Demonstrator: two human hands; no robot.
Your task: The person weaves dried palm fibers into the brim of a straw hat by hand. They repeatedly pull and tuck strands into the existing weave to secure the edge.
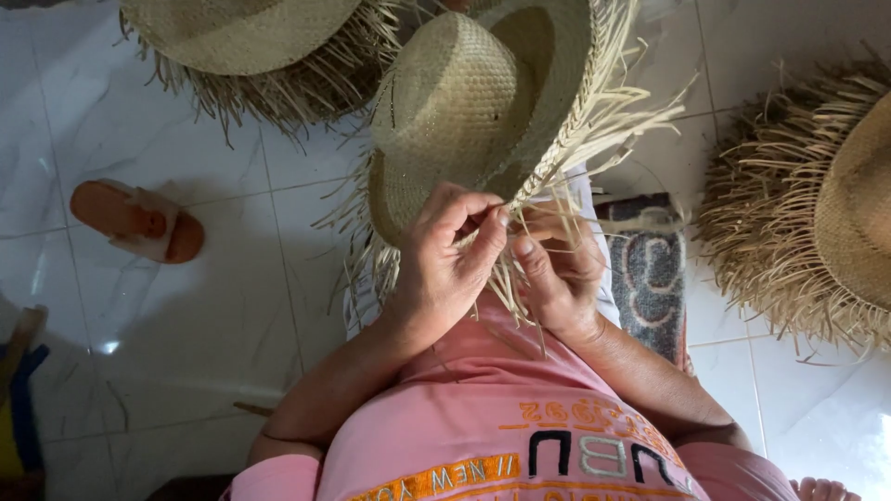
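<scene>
Both the left hand (pixel 445 255) and right hand (pixel 557 269) pinch loose straw strands (pixel 520 199) at the six o'clock brim of the hat (pixel 455 102).

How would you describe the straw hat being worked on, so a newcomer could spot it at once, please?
Start from the white tiled floor, where several fringed straw hats lie. The woven straw hat is tilted at top centre, its loose brim strands pinched by the left hand and right hand. It alone is handled.

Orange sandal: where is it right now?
In the head view, the orange sandal lies on the white tiled floor at left, below one fringed straw hat and left of the hat being worked.
</scene>
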